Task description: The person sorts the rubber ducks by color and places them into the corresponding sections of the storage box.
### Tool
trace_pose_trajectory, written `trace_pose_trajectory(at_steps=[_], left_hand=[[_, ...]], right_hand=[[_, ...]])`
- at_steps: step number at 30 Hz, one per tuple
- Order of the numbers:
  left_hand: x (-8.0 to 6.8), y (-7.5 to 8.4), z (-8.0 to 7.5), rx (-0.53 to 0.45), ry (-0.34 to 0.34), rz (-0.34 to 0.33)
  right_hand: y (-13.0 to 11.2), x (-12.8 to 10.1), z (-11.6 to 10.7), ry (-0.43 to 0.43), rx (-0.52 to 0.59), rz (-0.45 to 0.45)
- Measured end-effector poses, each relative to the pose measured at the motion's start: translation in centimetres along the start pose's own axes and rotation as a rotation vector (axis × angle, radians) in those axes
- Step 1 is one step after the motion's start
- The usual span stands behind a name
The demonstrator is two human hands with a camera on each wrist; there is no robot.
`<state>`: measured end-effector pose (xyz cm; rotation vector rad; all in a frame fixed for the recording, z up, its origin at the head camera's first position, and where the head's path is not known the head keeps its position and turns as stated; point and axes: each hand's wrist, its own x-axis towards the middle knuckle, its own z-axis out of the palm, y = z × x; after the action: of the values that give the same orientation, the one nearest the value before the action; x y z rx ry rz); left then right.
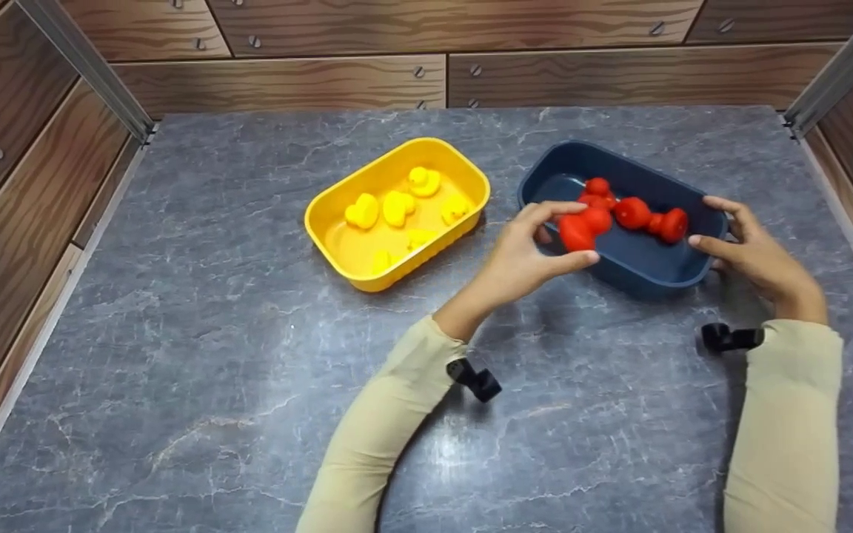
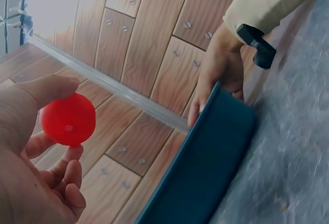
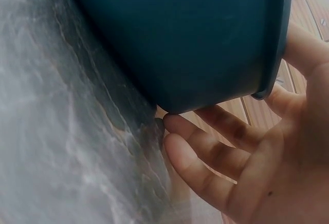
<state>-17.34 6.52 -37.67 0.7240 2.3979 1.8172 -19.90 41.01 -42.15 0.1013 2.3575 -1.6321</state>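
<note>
A dark blue tray (image 1: 641, 270) stands right of centre on the grey table, with red toy ducks (image 1: 652, 218) lying in it. My left hand (image 1: 573, 235) pinches one red duck (image 1: 588, 223) between thumb and fingers over the tray's near left rim. The left wrist view shows that red duck (image 2: 68, 119) round in the left hand (image 2: 31, 147). My right hand (image 1: 715, 226) grips the tray's right end. In the right wrist view its thumb lies over the rim of the blue tray (image 3: 180, 34) and its fingers (image 3: 205, 152) curl under the wall.
A yellow tray (image 1: 338, 215) holding several yellow ducks (image 1: 397, 207) sits left of the blue one. Wood-grain panels wall the table at the back and both sides. Metal rails (image 1: 93, 70) run along the corners. Bare marble-patterned tabletop (image 1: 212, 355) lies in front.
</note>
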Motion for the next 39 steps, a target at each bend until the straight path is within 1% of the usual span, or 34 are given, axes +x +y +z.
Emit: trace_pose_trajectory(at_steps=[6,9,11,13,17,22,25,28,34,39], left_hand=[[0.9,-0.6,1.6,-0.060,0.009,-0.036],[1.3,-0.9,2.3,-0.094,0.014,-0.047],[1.6,-1.1,2.7,-0.114,0.020,-0.049],[1.8,-1.2,3.0,-0.124,0.024,-0.052],[2.2,-1.4,3.8,-0.147,0.027,-0.058],[2.5,-1.5,4.6,-0.138,0.020,-0.109],[2.6,-1.7,5.0,-0.113,0.022,-0.149],[2.6,-1.9,5.2,-0.103,0.026,-0.170],[2.9,-2.2,5.6,-0.101,0.011,-0.201],[3.0,-2.2,5.9,-0.085,-0.002,-0.207]], right_hand=[[0.1,0.0,0.0,-0.015,0.016,0.002],[0.2,0.0,0.0,-0.033,0.075,-0.019],[0.2,0.1,0.0,-0.034,0.087,-0.023],[0.2,0.1,0.1,-0.032,0.076,-0.021],[0.1,0.2,0.0,-0.021,-0.015,0.006],[0.0,0.1,-0.1,-0.005,-0.078,0.018],[0.1,0.0,-0.1,-0.014,-0.015,0.002],[0.1,0.1,-0.1,-0.023,0.022,-0.002],[0.1,0.2,-0.1,-0.008,-0.069,0.026],[0.2,0.2,-0.2,-0.012,-0.072,0.012]])
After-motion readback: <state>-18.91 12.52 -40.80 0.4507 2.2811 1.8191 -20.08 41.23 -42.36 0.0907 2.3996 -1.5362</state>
